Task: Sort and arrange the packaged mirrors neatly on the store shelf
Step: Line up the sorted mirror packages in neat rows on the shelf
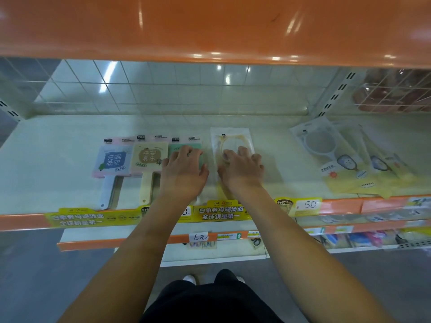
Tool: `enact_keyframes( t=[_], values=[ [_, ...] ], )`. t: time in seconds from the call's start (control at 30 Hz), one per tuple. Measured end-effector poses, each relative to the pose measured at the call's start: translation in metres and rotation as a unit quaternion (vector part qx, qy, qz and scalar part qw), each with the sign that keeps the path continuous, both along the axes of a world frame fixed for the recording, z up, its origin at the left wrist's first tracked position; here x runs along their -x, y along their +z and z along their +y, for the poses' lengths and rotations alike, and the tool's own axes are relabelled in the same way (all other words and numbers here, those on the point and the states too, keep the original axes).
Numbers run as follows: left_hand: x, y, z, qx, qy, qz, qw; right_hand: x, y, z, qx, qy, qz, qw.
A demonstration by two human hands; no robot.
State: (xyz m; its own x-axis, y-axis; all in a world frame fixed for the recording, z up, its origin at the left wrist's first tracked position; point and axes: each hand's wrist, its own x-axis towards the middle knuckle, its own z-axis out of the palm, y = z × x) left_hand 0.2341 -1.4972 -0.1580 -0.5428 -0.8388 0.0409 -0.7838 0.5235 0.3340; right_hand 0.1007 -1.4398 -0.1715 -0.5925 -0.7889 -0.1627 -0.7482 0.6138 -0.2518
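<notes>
Three packaged hand mirrors lie side by side on the white shelf point(51, 159): a blue-faced one point(113, 162), a cream one point(149, 157) and a green one point(184, 146). My left hand point(184, 171) rests flat on the green mirror, fingers spread. Right of it lies a clear-packed yellow round mirror point(231, 138), and my right hand point(240, 169) presses on it with fingers loosely bent. At the right, a fanned pile of round mirrors in yellow and white packs point(338, 157) lies slanted.
An orange upper shelf point(210, 29) overhangs close above. A wire grid back panel point(140, 89) closes the rear. Yellow price strips point(219, 212) line the front edge. A wire basket point(394, 94) sits at the back right. Lower shelves with small goods point(363, 238) jut out below.
</notes>
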Motion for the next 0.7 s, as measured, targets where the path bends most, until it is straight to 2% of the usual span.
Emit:
enact_keyframes(
  t=[0.5, 0.7],
  values=[
    [-0.011, 0.005, -0.005, 0.016, -0.026, 0.010, 0.999, -0.018, 0.001, 0.007, -0.006, 0.002, 0.006, 1.000],
    [0.007, 0.005, -0.007, 0.007, -0.066, 0.023, 0.998, -0.007, 0.012, 0.030, 0.074, -0.048, 0.003, 0.996]
  ],
)
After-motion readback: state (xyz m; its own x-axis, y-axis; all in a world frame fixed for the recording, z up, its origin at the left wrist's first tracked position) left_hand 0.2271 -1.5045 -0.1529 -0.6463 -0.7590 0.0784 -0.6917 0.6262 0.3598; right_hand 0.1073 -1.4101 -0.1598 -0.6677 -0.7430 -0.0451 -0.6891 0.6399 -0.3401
